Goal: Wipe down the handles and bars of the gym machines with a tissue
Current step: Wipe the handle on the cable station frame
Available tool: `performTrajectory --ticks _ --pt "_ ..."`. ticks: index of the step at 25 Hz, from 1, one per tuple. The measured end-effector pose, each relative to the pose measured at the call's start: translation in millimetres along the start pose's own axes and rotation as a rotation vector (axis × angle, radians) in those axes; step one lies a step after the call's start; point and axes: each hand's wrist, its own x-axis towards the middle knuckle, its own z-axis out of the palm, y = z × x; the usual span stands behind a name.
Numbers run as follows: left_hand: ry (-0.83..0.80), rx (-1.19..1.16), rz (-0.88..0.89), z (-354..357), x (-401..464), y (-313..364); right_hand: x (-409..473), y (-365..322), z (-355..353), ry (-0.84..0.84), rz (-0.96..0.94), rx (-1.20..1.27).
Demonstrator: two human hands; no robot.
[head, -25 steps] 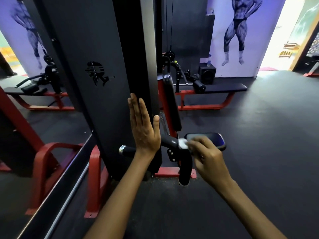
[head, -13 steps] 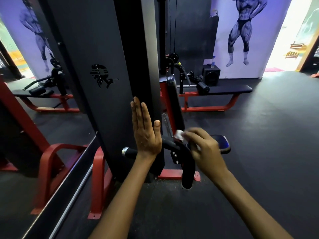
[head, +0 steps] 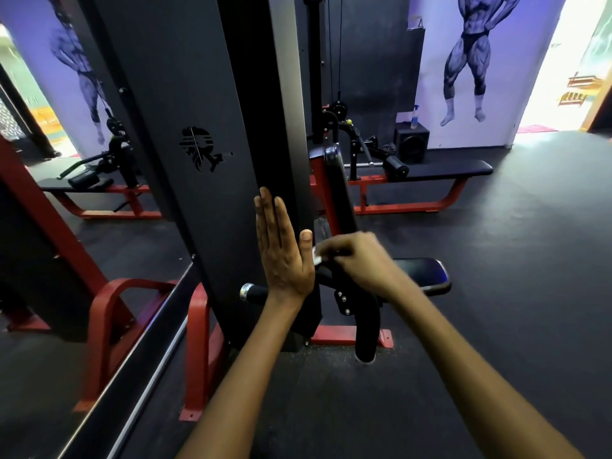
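A tall black machine column (head: 212,127) fills the centre. My left hand (head: 283,256) lies flat against its edge, fingers straight and pointing up. Low on the machine a black padded handle bar (head: 256,293) with a chrome end cap sticks out to the left, and a second black grip (head: 366,332) hangs down to the right. My right hand (head: 359,260) curls round a small white tissue (head: 317,256) and presses it on the bar just right of the column. Most of the tissue is hidden under my fingers.
A black seat pad (head: 427,276) sits right behind my right hand. Red frame feet (head: 197,352) stand at the machine's base. A flat bench (head: 440,170) lies behind, with a black speaker (head: 410,142) and a spray bottle (head: 414,115) on it. A mirror (head: 49,226) runs along the left.
My right hand has slid the tissue leftward along the bar toward the column and my left thumb. The left hand has stayed flat on the column.
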Motion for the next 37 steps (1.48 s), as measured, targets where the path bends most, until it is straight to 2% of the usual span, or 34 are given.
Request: performTrajectory --ticks 3,6,8,10,12,15,18,20,21,23,24,26,29,30,32,34,36,37 --pt "0.003 0.013 0.009 -0.4 0.3 -2.7 -39.2 21.5 14.8 0.147 -0.141 0.041" --pt "0.001 0.047 -0.018 -1.1 -2.5 0.5 -81.5 57.6 -8.7 0.23 -0.12 -0.117" --pt "0.004 0.053 -0.022 -0.7 -4.3 1.6 -71.2 57.3 -13.6 0.281 -0.09 -0.157" --pt "-0.012 0.047 -0.021 -1.6 -3.3 0.8 -41.5 30.2 2.9 0.266 -0.131 -0.128" --pt "-0.022 0.038 -0.002 -2.7 -1.2 -0.4 -31.2 2.9 28.9 0.183 -0.248 -0.21" --pt "-0.032 0.042 0.002 -4.2 -2.0 -3.9 -73.4 30.2 31.3 0.175 -0.433 -0.357" --pt "-0.03 0.026 -0.014 -3.2 -4.0 -2.7 -111.6 54.9 11.3 0.363 -0.364 -0.331" --pt "-0.026 0.016 -0.017 -1.5 -4.0 -2.4 -86.2 41.8 15.0 0.425 -0.316 -0.32" --pt "-0.024 0.02 -0.017 -1.6 -3.2 -3.1 -64.7 24.3 22.8 0.394 -0.31 -0.326" --pt "-0.032 0.039 -0.013 -3.2 -2.8 -5.2 -42.0 4.4 40.9 0.224 -0.373 -0.391" --pt "-0.034 0.051 -0.006 -4.3 -2.8 -7.0 -41.2 6.7 43.4 0.139 -0.412 -0.422" --pt "-0.029 0.078 0.006 -6.0 -2.0 -9.5 -64.7 33.7 38.1 0.071 -0.487 -0.417" --pt "-0.021 0.063 -0.025 -2.6 -3.9 -3.6 -106.5 57.2 12.5 0.173 -0.505 -0.372" --pt "-0.012 0.047 -0.05 -0.8 -6.5 -0.9 -106.6 57.9 8.6 0.238 -0.477 -0.288" --pt "-0.013 0.021 -0.068 2.0 -11.7 -0.2 -78.3 44.4 15.9 0.376 -0.307 -0.154" --pt "-0.031 0.023 -0.035 1.3 -15.0 -4.0 -39.6 17.7 29.4 0.299 -0.191 -0.105" --pt "-0.045 0.031 -0.008 0.1 -15.2 -9.5 -29.8 12.0 41.0 0.183 -0.263 -0.129" --pt "-0.039 0.033 0.0 -0.3 -14.6 -10.3 -38.5 18.1 44.0 0.191 -0.31 -0.134"
